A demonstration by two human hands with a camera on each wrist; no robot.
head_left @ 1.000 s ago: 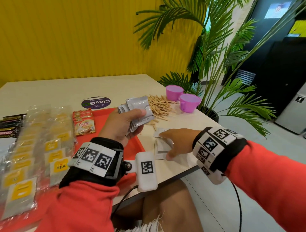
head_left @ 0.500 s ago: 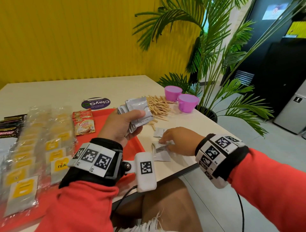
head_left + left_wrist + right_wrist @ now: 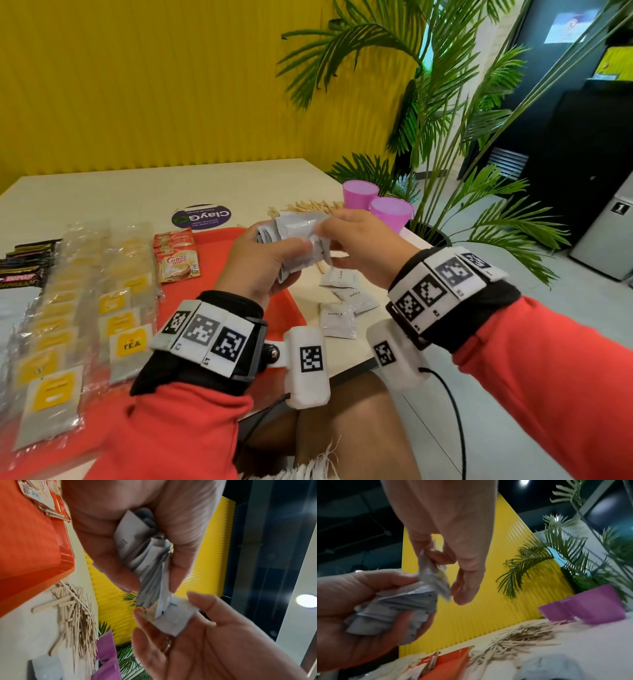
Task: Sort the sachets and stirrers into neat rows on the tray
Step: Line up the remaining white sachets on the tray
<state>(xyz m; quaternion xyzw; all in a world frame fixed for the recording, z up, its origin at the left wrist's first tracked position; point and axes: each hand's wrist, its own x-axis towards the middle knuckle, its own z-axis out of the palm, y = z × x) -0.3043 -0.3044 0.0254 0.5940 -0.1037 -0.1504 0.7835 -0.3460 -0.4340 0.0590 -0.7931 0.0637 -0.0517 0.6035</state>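
My left hand grips a stack of silver-white sachets above the right edge of the red tray. My right hand pinches one more sachet between thumb and fingers, and it touches the end of that stack. Three white sachets lie on the table below my hands. A loose pile of wooden stirrers lies beyond them. On the tray are rows of tea bags and a small stack of Coffee mate sachets.
Two purple cups stand at the table's right corner, beside a potted palm. Dark sachets lie at the far left. A round sticker is on the table behind the tray. The table's front edge runs just below the loose sachets.
My right hand has lifted a sachet off the table and brought it up to the stack in my left hand. The left hand has hardly moved.
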